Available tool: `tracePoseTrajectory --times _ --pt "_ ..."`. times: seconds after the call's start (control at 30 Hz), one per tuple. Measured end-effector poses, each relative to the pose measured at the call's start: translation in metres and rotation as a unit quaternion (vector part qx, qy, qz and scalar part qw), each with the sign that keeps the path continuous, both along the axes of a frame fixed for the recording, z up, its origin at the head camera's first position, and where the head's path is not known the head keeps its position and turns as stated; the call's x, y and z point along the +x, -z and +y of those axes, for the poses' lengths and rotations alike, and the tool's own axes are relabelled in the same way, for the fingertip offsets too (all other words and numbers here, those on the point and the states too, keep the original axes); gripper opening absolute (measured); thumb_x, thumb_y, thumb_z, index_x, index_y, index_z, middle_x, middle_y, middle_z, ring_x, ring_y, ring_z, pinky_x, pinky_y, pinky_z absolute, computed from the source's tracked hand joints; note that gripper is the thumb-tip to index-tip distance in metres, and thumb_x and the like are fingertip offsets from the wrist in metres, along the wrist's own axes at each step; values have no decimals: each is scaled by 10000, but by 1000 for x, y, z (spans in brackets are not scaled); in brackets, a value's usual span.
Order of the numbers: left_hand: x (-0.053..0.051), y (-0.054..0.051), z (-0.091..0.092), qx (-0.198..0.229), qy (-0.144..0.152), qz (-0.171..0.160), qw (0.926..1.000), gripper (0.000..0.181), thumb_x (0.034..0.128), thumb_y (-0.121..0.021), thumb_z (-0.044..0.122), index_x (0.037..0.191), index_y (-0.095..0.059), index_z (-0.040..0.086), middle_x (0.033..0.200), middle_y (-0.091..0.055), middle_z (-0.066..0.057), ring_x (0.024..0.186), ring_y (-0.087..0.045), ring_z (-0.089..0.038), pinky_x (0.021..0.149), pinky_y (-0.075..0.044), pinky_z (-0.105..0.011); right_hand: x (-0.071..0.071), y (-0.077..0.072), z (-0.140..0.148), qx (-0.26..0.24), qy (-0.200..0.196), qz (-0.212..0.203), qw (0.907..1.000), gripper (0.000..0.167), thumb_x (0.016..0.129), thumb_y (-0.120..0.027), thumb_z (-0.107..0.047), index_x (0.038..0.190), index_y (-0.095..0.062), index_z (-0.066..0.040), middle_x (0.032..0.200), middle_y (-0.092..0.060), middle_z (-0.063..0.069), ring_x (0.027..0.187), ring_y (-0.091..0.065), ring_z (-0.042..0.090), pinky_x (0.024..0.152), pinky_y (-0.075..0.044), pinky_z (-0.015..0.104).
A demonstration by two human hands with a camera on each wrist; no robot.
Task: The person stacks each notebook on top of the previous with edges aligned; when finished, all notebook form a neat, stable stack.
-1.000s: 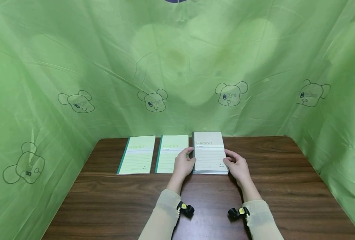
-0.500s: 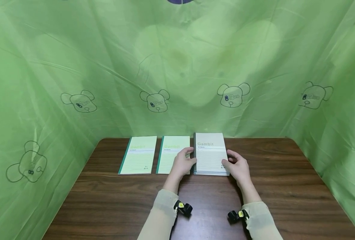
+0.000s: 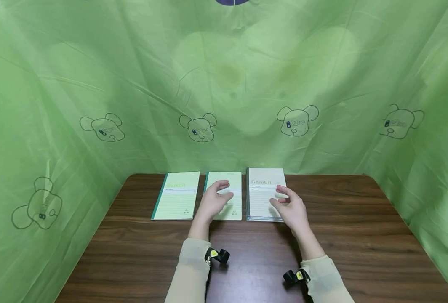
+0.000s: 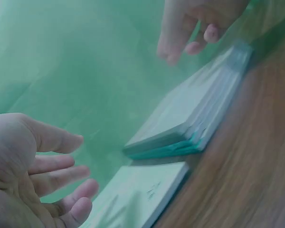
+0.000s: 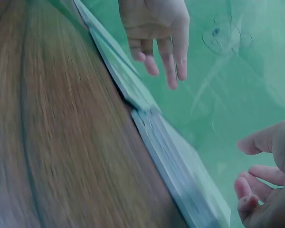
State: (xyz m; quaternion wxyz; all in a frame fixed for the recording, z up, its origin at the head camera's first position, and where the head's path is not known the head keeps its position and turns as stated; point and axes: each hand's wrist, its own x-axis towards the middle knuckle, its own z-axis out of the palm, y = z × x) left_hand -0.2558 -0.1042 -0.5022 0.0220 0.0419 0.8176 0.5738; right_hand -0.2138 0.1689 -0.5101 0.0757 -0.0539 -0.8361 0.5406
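Note:
A stack of notebooks [image 3: 262,201] with a grey-spined "Gambit" notebook on top lies at the right of a row. Over its right part hovers my right hand [image 3: 294,212], fingers loosely bent and holding nothing. To its left lies a pale green notebook [image 3: 234,208] with a green spine. My left hand [image 3: 210,205] hangs above that notebook, thumb and fingers apart, and covers part of it. The left wrist view shows layered edges on the stack [image 4: 180,109], with both hands off it. In the right wrist view a gap separates the right hand [image 5: 273,173] from the stack [image 5: 178,159].
Another pale green notebook [image 3: 176,198] lies at the left end of the row. All of them rest near the back edge of a dark wooden table [image 3: 133,256]. A green curtain [image 3: 152,84] with bear-head drawings hangs behind and at both sides.
Both hands have let go of the stack's sides. My left hand has moved left over the middle notebook; my right hand has lifted and shifted slightly left. The stack stays in place.

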Motion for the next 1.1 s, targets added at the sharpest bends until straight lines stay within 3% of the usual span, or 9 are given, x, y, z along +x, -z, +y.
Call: tracePoseTrajectory --times 0.13,0.27,0.6,0.73,0.93,1.1 --pt "0 -1 -15 18 -130 84 9999 505 1034 -746 164 1517 -618 92 1487 -676 -107 1038 -681 -265 751 -592 -370 2 -7 -14 -224 -435 -82 9988 560 999 -790 -158 1523 -617 -58 1474 -680 139 1163 -706 312 803 -549 260" --pt "-2 0 -27 42 -296 161 9994 506 1041 -751 160 1527 -615 125 1490 -675 -88 1054 -671 -271 778 -577 -379 2 -11 -30 -366 -776 -134 9962 545 1000 -790 -152 1512 -626 -62 1480 -668 164 1124 -711 297 800 -563 306" --pt "-2 0 -53 -95 -644 192 9977 542 1051 -745 177 1563 -579 114 1518 -648 -130 1114 -644 -289 852 -552 -431 -10 -15 -70 -463 -1040 -226 9932 547 975 -808 -159 1494 -650 -86 1480 -674 125 1020 -661 246 766 -539 331" --pt "-2 3 -62 -183 -758 119 9969 548 1056 -737 173 1574 -567 112 1530 -632 -159 1123 -632 -293 881 -549 -456 -17 -12 -80 -162 -1138 -214 9931 565 967 -803 -154 1502 -640 -77 1475 -677 124 955 -666 198 737 -539 315" --pt "0 6 -69 -361 -905 -56 9952 562 1051 -731 159 1580 -557 89 1524 -631 -166 1154 -642 -340 906 -571 -491 -31 -8 -88 311 -1399 -289 9893 554 981 -773 -155 1502 -629 -33 1416 -691 181 715 -612 142 635 -505 308" --pt "1 8 -71 -567 -957 -238 9935 573 1053 -726 177 1584 -544 67 1510 -631 -181 1312 -604 -439 1014 -551 -585 -38 -4 -91 692 -1475 -369 9860 542 992 -760 -177 1492 -632 -14 1403 -699 183 668 -619 131 731 -543 367"
